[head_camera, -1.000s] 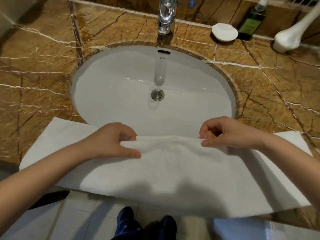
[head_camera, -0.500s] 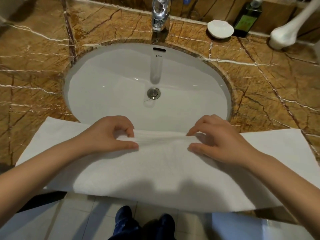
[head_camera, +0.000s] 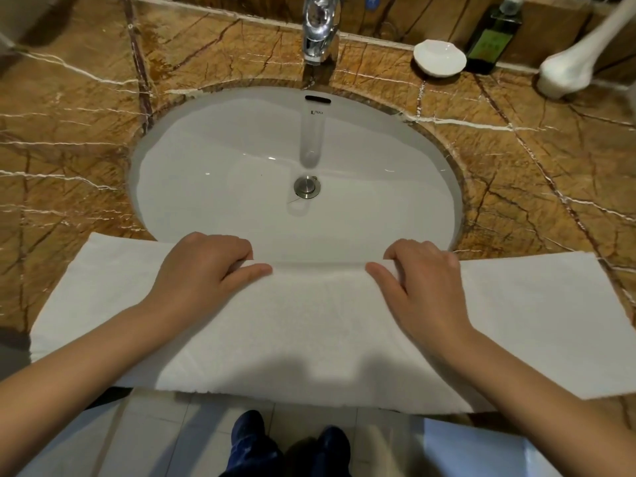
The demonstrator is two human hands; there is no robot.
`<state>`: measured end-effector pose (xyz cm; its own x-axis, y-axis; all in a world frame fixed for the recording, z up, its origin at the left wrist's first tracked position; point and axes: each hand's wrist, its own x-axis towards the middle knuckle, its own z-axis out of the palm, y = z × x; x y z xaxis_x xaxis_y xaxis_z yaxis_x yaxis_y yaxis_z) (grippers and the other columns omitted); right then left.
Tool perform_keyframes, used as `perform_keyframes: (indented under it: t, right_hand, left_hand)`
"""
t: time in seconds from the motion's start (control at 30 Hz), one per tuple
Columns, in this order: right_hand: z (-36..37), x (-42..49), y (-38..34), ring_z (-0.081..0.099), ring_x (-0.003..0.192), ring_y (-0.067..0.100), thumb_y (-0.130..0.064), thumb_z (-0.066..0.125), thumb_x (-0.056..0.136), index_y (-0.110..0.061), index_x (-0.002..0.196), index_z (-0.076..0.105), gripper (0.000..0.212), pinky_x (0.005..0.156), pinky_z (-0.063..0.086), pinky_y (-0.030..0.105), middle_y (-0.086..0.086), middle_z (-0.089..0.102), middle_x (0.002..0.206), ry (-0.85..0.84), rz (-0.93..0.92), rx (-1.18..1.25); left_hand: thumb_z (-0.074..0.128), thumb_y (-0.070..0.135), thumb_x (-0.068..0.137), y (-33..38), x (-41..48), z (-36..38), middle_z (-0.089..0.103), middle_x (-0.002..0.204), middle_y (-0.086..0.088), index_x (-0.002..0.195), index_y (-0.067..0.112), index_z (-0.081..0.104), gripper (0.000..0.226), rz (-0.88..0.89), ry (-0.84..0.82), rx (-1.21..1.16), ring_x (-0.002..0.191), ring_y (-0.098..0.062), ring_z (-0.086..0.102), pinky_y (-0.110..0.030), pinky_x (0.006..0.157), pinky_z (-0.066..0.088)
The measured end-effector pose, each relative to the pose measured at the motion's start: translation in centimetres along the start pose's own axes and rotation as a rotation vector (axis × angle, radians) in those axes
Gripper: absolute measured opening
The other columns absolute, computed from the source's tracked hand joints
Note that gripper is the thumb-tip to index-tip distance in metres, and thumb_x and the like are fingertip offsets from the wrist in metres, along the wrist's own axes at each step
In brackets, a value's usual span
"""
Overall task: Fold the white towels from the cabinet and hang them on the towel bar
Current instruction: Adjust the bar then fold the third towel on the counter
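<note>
One white towel point(head_camera: 327, 321) lies lengthwise along the front of a brown marble counter point(head_camera: 69, 132). Its far edge crosses the near rim of an oval white sink point(head_camera: 241, 166), and its near edge hangs a little past the counter's front.

Both hands are on the towel's far edge, either side of the middle. The left hand point(head_camera: 203, 270) pinches the edge, with the fingers curled over it and the thumb flat on the cloth. The right hand point(head_camera: 423, 280) grips it the same way. The edge runs straight and taut between them.

The task seems to be at an early stage. This towel is out of the cabinet and spread flat, and the grip suggests a lengthwise fold is being made or squared up. How many layers the cloth already has cannot be told. The rest of the folding and the hanging are still to do. No towel bar, cabinet or second towel is in view.

Behind the sink stand a chrome faucet point(head_camera: 318, 25), a small white dish point(head_camera: 438, 58) and a dark green bottle point(head_camera: 492, 39). Dark shoes point(head_camera: 247, 438) show on the tiled floor below.
</note>
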<state>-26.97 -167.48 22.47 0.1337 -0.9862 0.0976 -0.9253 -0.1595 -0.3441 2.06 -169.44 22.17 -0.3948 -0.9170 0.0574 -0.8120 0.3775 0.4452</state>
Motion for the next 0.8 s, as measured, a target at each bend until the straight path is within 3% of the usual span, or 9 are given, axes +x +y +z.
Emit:
perform_keyframes:
  t: [0.13, 0.2, 0.3, 0.43, 0.53, 0.67, 0.73, 0.8]
  right_hand:
    - [-0.7, -0.3, 0.4, 0.051, 0.065, 0.016, -0.047, 0.06, 0.087, -0.021, 0.09, 0.05, 0.028, 0.076, 0.033, 0.035, -0.012, 0.048, 0.065, 0.019, 0.054, -0.034]
    - [-1.0, -0.5, 0.7, 0.057, 0.084, 0.024, -0.039, 0.061, 0.089, -0.016, 0.103, 0.057, 0.028, 0.084, 0.037, 0.042, -0.003, 0.057, 0.082, 0.048, 0.051, -0.13]
    - [-1.0, -2.3, -0.3, 0.049, 0.116, 0.031, -0.029, 0.056, 0.091, -0.012, 0.122, 0.055, 0.036, 0.103, 0.032, 0.054, 0.009, 0.055, 0.119, 0.106, -0.086, -0.11]
    - [0.3, -6.1, -1.3, 0.023, 0.144, 0.023, -0.052, 0.03, 0.095, -0.023, 0.146, 0.032, 0.059, 0.115, 0.01, 0.048, 0.003, 0.032, 0.154, -0.256, -0.147, -0.158]
    - [-0.1, -6.6, -0.7, 0.013, 0.147, 0.018, -0.059, 0.019, 0.095, -0.031, 0.151, 0.021, 0.063, 0.117, 0.004, 0.045, -0.002, 0.019, 0.159, -0.358, -0.109, -0.213]
    - [-0.7, -6.8, -0.1, 0.007, 0.148, 0.017, -0.061, 0.017, 0.095, -0.037, 0.151, 0.014, 0.061, 0.117, 0.003, 0.045, -0.008, 0.011, 0.16, -0.361, -0.082, -0.181]
    - [-1.2, -7.4, 0.5, 0.009, 0.148, 0.018, -0.06, 0.019, 0.095, -0.037, 0.151, 0.015, 0.061, 0.117, 0.006, 0.045, -0.008, 0.012, 0.16, -0.352, -0.069, -0.182]
    - [-1.9, -8.0, 1.5, 0.011, 0.148, 0.019, -0.059, 0.019, 0.094, -0.035, 0.151, 0.018, 0.061, 0.116, 0.009, 0.046, -0.007, 0.013, 0.16, -0.354, -0.059, -0.213]
  left_hand:
    - [0.051, 0.061, 0.08, -0.3, 0.0, -0.2, 0.035, 0.045, 0.004, 0.047, 0.016, 0.032, 0.058, 0.006, 0.102, 0.085, 0.042, -0.018, 0.036, -0.029, 0.051, 0.025]
    - [0.052, 0.06, 0.078, -0.9, 0.0, -0.1, 0.036, 0.047, 0.006, 0.047, 0.017, 0.036, 0.056, -0.001, 0.091, 0.097, 0.044, -0.015, 0.038, -0.028, 0.055, 0.024]
    - [0.05, 0.061, 0.08, -2.1, -0.5, 0.0, 0.035, 0.049, 0.009, 0.049, 0.02, 0.037, 0.053, 0.016, 0.079, 0.089, 0.047, -0.012, 0.038, -0.027, 0.054, 0.023]
    - [0.039, 0.07, 0.083, -4.0, -0.9, -0.2, 0.043, 0.051, 0.006, 0.047, 0.017, 0.047, 0.065, -0.005, 0.07, 0.184, 0.05, -0.016, 0.045, -0.032, 0.056, 0.033]
    - [0.039, 0.073, 0.08, -4.6, -0.8, -0.5, 0.042, 0.048, 0.005, 0.045, 0.018, 0.042, 0.066, -0.031, 0.083, 0.214, 0.049, -0.015, 0.044, -0.031, 0.053, 0.03]
    - [0.049, 0.07, 0.075, -4.7, -0.9, -0.8, 0.037, 0.047, 0.007, 0.048, 0.019, 0.038, 0.059, -0.041, 0.112, 0.14, 0.047, -0.011, 0.04, -0.028, 0.051, 0.025]
    - [0.054, 0.067, 0.074, -5.3, -1.6, -1.5, 0.04, 0.053, 0.012, 0.056, 0.025, 0.042, 0.048, 0.01, 0.099, 0.085, 0.054, -0.009, 0.043, -0.028, 0.057, 0.029]
    - [0.055, 0.066, 0.074, -6.2, -2.6, -2.5, 0.056, 0.073, 0.013, 0.066, 0.027, 0.053, 0.04, 0.036, 0.078, 0.062, 0.072, -0.011, 0.053, -0.03, 0.068, 0.037]
